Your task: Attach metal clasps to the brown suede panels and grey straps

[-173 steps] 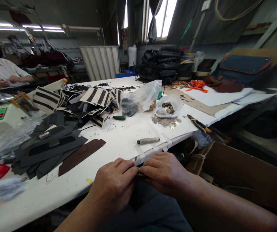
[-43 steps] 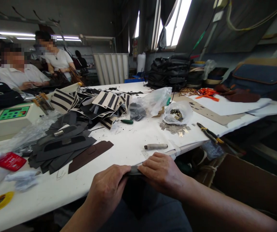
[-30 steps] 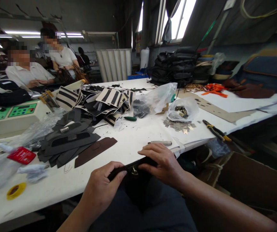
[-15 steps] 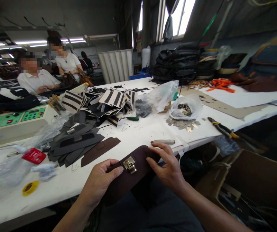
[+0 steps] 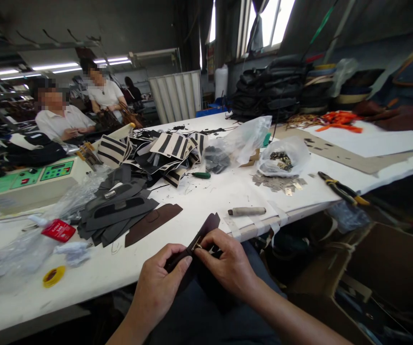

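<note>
My left hand [image 5: 158, 282] grips a dark brown leather piece [image 5: 209, 224] between thumb and fingers, above my lap at the table's edge. The piece is tilted so that it shows nearly edge-on. A brass-coloured bag lock [image 5: 195, 246] is fixed on its face. My right hand [image 5: 228, 263] is closed at the lock, with thumb and fingertips pinching it; the fingers partly cover it. On the table beyond lie a flat brown leather piece [image 5: 154, 224] and a pile of dark grey pieces [image 5: 120, 213].
A wrapped rod-like tool [image 5: 247, 211] and pliers [image 5: 341, 189] lie to the right, near metal plates [image 5: 276, 183] and a bag of fittings [image 5: 281, 160]. At left are yellow tape [image 5: 53, 276], a red packet [image 5: 58, 231] and a machine [image 5: 29, 182]. A cardboard box [image 5: 386, 258] stands lower right.
The leather piece has turned from showing its face to nearly edge-on. My right hand has moved left from the piece's far end onto the lock. The view has shifted slightly.
</note>
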Tool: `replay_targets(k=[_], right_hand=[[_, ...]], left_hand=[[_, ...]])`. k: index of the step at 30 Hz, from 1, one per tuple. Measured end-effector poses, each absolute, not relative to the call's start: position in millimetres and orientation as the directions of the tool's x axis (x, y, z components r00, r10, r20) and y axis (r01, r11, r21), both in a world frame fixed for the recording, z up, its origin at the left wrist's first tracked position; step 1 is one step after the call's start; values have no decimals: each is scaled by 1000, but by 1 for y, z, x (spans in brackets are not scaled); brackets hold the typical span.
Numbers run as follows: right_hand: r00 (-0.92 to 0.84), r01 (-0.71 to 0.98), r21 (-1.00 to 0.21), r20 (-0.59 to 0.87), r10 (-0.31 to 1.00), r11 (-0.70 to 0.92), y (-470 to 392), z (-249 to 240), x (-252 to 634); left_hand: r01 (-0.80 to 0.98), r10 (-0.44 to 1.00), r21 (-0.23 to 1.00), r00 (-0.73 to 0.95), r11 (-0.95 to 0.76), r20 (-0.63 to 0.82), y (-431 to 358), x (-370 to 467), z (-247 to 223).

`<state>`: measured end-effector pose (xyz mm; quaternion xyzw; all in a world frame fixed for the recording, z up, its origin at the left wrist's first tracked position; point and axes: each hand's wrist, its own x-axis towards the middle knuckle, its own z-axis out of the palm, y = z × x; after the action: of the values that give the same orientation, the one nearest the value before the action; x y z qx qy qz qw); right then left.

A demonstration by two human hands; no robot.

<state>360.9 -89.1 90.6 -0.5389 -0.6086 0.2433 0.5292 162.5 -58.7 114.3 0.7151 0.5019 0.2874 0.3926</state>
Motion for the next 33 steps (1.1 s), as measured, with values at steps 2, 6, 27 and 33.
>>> replay_targets(k=[2,6,27,33], right_hand=[[160,360,-885,371,914,296,-89,91,360],[175,346,-894,360,916,285,-89,90,358],[-160,765,-585,232,959,269,-85,94,367],[-252,794,-480,299,920,373,-80,94,366]], left_hand=[[514,946,827,319,-229,64,-61,164,113],[539,939,802,336,-259,77,-64,167,108],[471,928,845,364,-253,75,-71,163,88],[505,931,817,350,-278,100,-71,165,98]])
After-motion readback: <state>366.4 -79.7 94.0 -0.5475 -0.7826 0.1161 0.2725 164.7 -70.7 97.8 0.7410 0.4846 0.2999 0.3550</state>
